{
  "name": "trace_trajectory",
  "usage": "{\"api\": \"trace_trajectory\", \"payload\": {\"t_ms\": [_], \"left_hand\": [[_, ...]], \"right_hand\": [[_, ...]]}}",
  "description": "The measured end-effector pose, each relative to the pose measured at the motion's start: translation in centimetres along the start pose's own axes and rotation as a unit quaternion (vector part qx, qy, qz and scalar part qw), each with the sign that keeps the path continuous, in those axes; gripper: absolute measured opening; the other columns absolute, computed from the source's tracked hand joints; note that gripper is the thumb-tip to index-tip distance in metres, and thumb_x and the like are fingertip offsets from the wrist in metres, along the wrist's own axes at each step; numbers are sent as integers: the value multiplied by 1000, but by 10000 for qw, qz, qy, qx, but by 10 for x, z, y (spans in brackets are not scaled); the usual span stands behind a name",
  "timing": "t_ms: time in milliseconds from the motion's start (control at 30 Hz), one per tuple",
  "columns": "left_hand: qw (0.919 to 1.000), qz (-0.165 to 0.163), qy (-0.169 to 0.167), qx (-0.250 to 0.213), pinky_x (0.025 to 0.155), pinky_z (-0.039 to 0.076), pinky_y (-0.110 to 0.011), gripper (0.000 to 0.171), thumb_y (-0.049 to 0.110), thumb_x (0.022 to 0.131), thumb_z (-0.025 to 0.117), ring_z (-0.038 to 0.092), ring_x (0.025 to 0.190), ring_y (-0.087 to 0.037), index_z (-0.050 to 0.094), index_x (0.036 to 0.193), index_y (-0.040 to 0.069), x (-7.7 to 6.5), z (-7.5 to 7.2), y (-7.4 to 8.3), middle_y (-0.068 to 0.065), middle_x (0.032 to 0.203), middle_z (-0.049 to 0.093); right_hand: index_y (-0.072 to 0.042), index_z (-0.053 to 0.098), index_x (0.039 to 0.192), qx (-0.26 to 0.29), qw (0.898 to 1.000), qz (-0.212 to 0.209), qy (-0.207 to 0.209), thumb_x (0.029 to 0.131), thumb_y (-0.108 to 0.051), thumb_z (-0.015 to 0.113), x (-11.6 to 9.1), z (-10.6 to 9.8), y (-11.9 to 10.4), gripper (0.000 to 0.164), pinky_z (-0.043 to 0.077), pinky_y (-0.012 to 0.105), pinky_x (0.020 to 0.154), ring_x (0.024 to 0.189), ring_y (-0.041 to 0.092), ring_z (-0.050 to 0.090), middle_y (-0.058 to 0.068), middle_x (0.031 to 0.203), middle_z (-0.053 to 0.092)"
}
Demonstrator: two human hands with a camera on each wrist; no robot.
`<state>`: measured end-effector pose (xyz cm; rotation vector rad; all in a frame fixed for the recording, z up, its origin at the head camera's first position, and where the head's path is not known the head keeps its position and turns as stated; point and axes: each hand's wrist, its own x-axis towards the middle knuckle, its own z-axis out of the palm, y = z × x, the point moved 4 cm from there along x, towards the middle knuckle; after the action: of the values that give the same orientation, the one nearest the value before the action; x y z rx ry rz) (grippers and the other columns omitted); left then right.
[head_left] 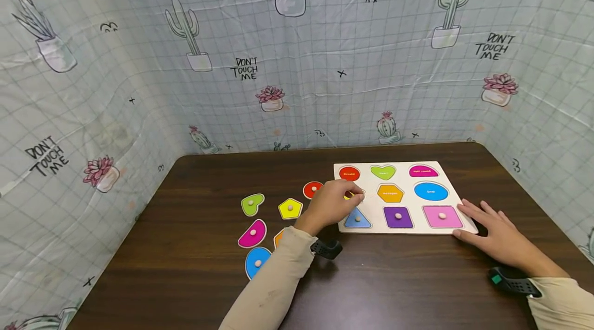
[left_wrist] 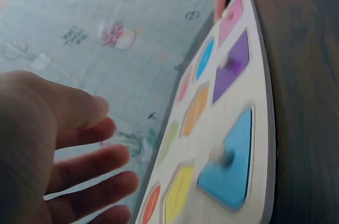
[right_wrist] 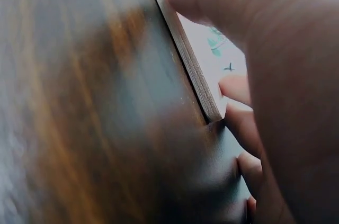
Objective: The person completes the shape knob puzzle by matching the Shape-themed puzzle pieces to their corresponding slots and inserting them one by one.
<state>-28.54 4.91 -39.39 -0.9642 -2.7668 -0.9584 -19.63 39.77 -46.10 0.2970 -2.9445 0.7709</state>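
My left hand (head_left: 333,202) hovers above the left side of a white shape puzzle board (head_left: 366,201). In the left wrist view its fingers are loosely bent and hold nothing. Just below it, a blue triangle piece (left_wrist: 233,168) with a knob sits in its slot. A purple square (head_left: 398,217) and a pink rectangle (head_left: 442,216), both knobbed, lie in the same front row. My right hand (head_left: 501,237) rests at the board's front right corner, its thumb touching the front edge and its fingers spread along the right side.
Left of the board lie loose knobbed pieces: a green heart (head_left: 252,206), yellow pentagon (head_left: 290,209), red circle (head_left: 310,191), magenta half round (head_left: 254,233), blue oval (head_left: 256,260) and an orange piece (head_left: 278,237), partly behind my left arm. A printed curtain (head_left: 315,72) surrounds the dark table (head_left: 195,252).
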Motion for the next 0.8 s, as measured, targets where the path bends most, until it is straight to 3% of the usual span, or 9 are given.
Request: {"api": "trace_trajectory", "payload": {"t_ms": [400, 800], "left_hand": [[9997, -178, 116, -85, 76, 50, -26, 17, 29, 97, 66, 60, 85, -8, 76, 106, 19, -25, -33, -26, 11, 94, 68], [9970, -569, 307, -434, 81, 53, -34, 21, 22, 99, 65, 63, 88, -16, 75, 110, 8, -64, -65, -83, 2, 102, 71]], "right_hand": [[7, 39, 148, -85, 9998, 163, 46, 96, -41, 65, -1, 0, 1, 76, -8, 71, 110, 141, 61, 9, 37, 150, 31], [6, 32, 152, -302, 9988, 349, -154, 96, -49, 62, 5, 6, -1, 84, -7, 73, 109, 141, 62, 8, 35, 153, 27]]}}
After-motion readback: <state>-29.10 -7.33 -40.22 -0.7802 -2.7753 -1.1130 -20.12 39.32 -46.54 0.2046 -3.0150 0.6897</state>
